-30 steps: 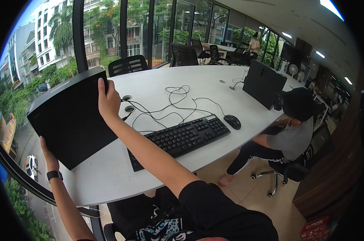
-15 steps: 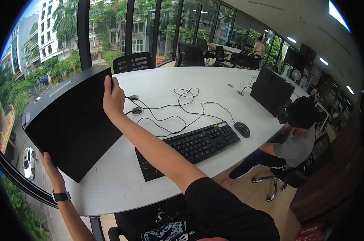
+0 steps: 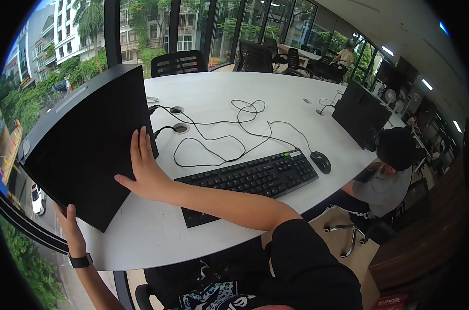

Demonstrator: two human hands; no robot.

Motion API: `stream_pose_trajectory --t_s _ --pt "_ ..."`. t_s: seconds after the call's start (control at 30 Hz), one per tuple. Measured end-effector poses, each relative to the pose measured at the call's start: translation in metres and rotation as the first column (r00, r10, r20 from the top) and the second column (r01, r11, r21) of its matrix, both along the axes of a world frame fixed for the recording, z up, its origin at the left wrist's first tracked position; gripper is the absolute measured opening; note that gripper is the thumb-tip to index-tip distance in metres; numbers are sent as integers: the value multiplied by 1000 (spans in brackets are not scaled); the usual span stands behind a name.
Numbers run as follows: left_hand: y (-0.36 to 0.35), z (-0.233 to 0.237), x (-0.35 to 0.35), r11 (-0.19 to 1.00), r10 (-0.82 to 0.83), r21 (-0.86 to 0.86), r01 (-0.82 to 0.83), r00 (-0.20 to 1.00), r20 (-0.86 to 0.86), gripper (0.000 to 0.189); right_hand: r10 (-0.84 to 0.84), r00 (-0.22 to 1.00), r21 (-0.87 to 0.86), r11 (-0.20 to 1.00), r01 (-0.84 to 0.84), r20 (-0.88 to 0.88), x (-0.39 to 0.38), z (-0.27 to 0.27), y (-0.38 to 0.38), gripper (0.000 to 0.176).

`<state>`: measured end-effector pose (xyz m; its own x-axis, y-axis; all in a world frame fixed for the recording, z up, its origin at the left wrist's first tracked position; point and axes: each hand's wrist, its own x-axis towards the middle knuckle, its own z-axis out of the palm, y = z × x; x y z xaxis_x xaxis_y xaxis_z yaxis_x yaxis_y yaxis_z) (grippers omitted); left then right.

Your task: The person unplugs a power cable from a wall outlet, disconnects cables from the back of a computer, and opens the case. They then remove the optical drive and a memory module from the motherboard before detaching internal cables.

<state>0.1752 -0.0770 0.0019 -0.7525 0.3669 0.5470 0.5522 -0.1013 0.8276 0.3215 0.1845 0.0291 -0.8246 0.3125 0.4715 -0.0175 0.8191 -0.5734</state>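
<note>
A black desktop computer case (image 3: 89,139) stands at the left end of the white table (image 3: 141,237), with cables plugged into its far right edge. My left hand (image 3: 72,232), wearing a watch, grips its near lower-left edge, the thumb on the side panel and the other fingers mostly hidden. My right hand (image 3: 147,173) lies flat against the side panel, fingers stretched out and thumb apart. Under my right forearm is a black keyboard (image 3: 260,173), partly covered. A black mouse (image 3: 321,162) rests to the keyboard's right.
Loose black cables (image 3: 219,124) run over the table from two round cable holes. Across the table stands another black case (image 3: 359,113), with a seated person (image 3: 389,175) beside it. Office chairs (image 3: 178,63) line the far side. Tall windows border the left.
My right hand has come down from the case's upper right edge and now lies flat on the side panel. The case looks slightly turned. My left hand stays at its lower edge.
</note>
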Motion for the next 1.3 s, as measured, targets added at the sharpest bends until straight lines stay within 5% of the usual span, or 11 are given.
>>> stream_pose_trajectory --t_s 0.3,0.37,0.47,0.57,0.7,0.9,1.3 --pt "21 2 76 979 202 26 -204 978 58 80 134 991 83 987 -135 8 5 2 28 124" --pt "20 -3 78 975 218 27 -220 975 44 81 227 973 -191 955 -229 -31 20 6 31 122" --pt "5 -17 70 985 174 4 -174 985 -7 93 213 959 -307 940 -149 185 21 -18 32 115" --pt "-1 -2 77 997 32 -77 -25 995 92 121 264 950 -206 951 -229 165 20 -23 25 118" --pt "7 -1 96 995 80 -75 -65 973 217 105 321 886 -367 910 -191 334 31 5 19 116" --pt "28 7 140 983 178 -67 -169 970 167 92 279 896 -241 949 -202 346 21 -4 30 107" --pt "38 -1 193 962 223 -198 -191 962 160 111 261 901 -217 957 -194 346 18 -7 29 100"
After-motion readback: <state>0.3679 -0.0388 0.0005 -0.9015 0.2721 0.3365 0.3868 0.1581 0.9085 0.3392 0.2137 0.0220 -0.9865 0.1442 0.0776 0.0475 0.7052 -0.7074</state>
